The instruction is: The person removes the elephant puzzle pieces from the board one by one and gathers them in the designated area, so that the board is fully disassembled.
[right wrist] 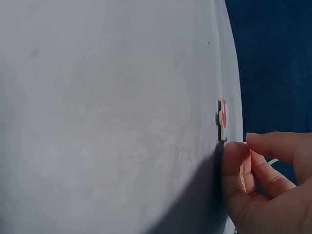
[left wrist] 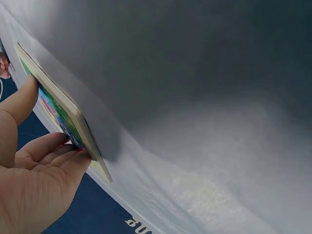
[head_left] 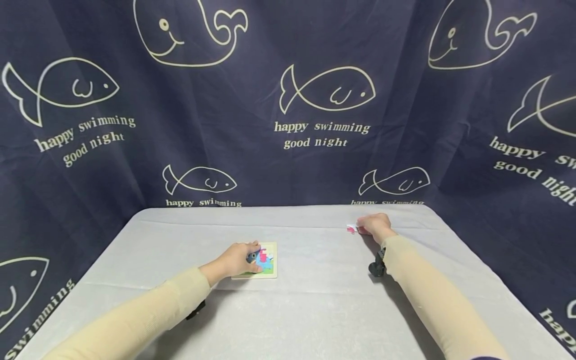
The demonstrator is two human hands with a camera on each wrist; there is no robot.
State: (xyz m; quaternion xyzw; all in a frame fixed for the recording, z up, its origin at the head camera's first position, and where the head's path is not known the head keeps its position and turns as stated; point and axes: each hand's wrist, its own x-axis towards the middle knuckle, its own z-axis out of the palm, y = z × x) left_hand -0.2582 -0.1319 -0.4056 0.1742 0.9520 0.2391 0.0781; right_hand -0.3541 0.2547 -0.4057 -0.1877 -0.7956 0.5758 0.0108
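A square puzzle board [head_left: 269,274] with a pale frame and a colourful picture lies on the table left of centre. My left hand [head_left: 238,259] rests over its left part, thumb and fingers spread apart on it. In the left wrist view the thumb touches the board [left wrist: 73,109] near one end, and the fingertips reach its long edge. Far to the right, my right hand [head_left: 374,225] is low at the table's back, thumb and fingertips pinched together at a small pink-and-white puzzle piece [head_left: 351,229]. The right wrist view shows a puzzle piece [right wrist: 223,117] just beyond the fingertips, partly hidden.
A pale grey cloth covers the table [head_left: 310,310]. Behind it and on both sides hangs a dark blue curtain [head_left: 324,175] with white fish and lettering, close to the table's back edge. A dark wrist device [head_left: 378,264] sits under the right sleeve.
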